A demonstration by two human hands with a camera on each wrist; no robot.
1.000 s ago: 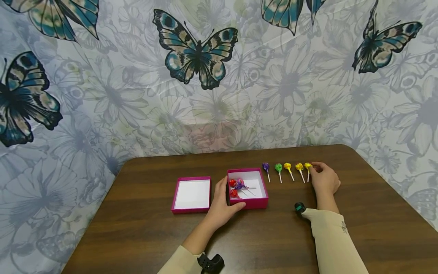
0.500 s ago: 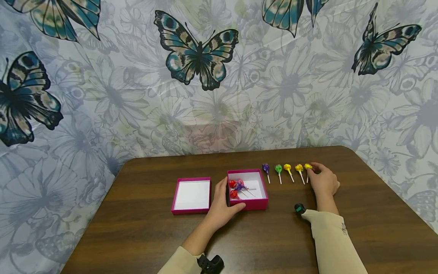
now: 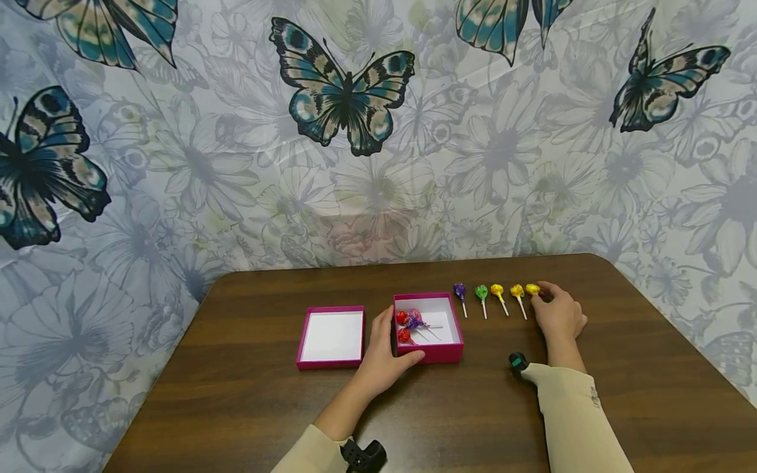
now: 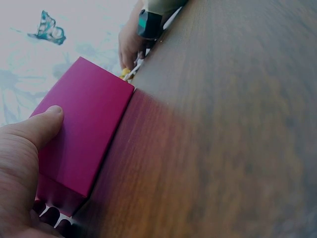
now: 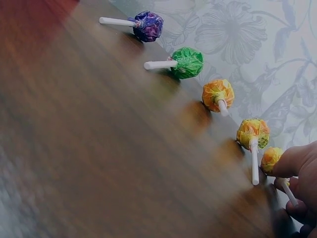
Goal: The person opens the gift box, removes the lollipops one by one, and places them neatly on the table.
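Observation:
My left hand holds the pink open box at its near left corner. In the left wrist view its thumb presses on one wall of the box while the other fingers wrap an adjoining side. Inside the box lie several red and purple lollipops. My right hand pinches a yellow lollipop at the right end of a row, its stick partly hidden by the fingers. Left of it lie another yellow lollipop, an orange-yellow one, a green one and a purple one.
The pink-rimmed box lid, white inside, lies left of the box on the brown wooden table. Behind the table's far edge hangs a butterfly-and-flower cloth. Each wrist wears a black camera.
The stick of the yellow lollipop in my right hand has swung out of sight behind the fingers in the head view. My left hand and the box have stayed in place.

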